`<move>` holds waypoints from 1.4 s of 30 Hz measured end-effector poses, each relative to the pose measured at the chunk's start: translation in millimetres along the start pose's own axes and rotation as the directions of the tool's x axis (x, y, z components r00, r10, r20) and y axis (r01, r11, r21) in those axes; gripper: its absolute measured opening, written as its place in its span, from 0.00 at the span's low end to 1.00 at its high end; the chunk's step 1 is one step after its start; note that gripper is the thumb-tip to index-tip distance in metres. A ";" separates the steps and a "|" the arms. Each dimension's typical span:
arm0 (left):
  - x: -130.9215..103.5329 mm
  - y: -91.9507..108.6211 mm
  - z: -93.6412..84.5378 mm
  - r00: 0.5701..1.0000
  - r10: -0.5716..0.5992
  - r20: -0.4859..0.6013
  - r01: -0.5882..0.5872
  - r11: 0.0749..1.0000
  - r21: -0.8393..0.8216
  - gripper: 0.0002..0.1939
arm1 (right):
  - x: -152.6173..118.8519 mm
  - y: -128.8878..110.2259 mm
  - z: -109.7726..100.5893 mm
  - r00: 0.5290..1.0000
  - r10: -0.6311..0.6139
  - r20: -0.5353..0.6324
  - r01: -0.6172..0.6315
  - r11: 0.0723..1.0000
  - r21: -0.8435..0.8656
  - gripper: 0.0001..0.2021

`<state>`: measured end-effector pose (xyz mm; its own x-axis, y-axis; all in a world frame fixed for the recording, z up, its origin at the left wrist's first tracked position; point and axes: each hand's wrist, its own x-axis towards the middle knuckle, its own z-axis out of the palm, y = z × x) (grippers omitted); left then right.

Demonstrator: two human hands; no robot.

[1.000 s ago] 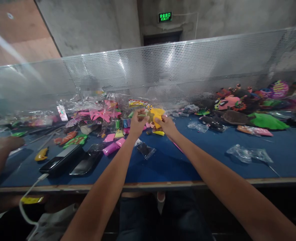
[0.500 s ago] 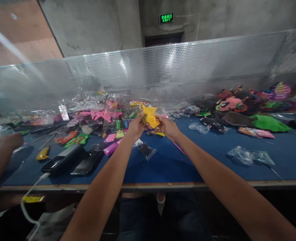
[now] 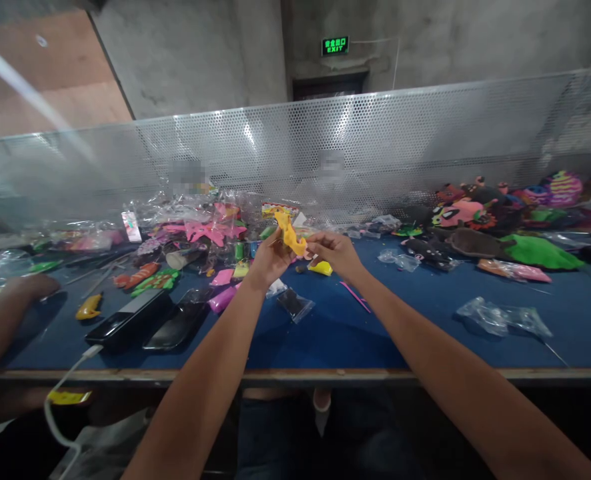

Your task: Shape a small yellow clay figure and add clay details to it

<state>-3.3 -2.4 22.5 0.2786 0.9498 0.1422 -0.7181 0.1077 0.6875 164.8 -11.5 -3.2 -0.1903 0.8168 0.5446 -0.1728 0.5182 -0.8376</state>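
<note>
Figure [image 3: 287, 233], yellow, lies clasped in left hand [image 3: 269, 259], lower end pinched by right hand [image 3: 336, 253].

A flat blue tabletop [image 3: 325, 343] bears a slender pink stick [image 3: 355, 297] and a black-filled clear-plastic packet [image 3: 294, 305], nearside of the right hand [image 3: 338, 257]'s grip.

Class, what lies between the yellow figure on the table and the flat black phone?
The head view shows a thick black device with a white cable.
</note>
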 end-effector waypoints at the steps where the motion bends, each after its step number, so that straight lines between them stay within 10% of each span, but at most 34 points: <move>1: 0.1 -0.1 0.3 1.000 -0.002 0.001 0.002 1.000 0.008 0.13 | -0.1 0.2 0.2 1.000 -0.006 0.011 0.006 0.999 -0.032 0.14; 27: -8.3 0.8 2.4 0.986 -0.039 0.160 0.045 0.998 -0.034 0.16 | -3.5 -7.3 3.0 0.996 0.042 -0.084 -0.032 0.993 0.114 0.18; 42: -4.6 2.3 5.1 1.000 0.011 0.021 -0.008 0.990 -0.144 0.14 | -8.6 -16.1 7.5 0.996 0.080 0.028 -0.084 0.984 0.156 0.18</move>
<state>-3.0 -8.0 27.0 0.2844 0.9445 0.1646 -0.8043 0.1416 0.5771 162.0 -28.8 6.0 -0.2302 0.8485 0.4766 -0.3045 0.4023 -0.8634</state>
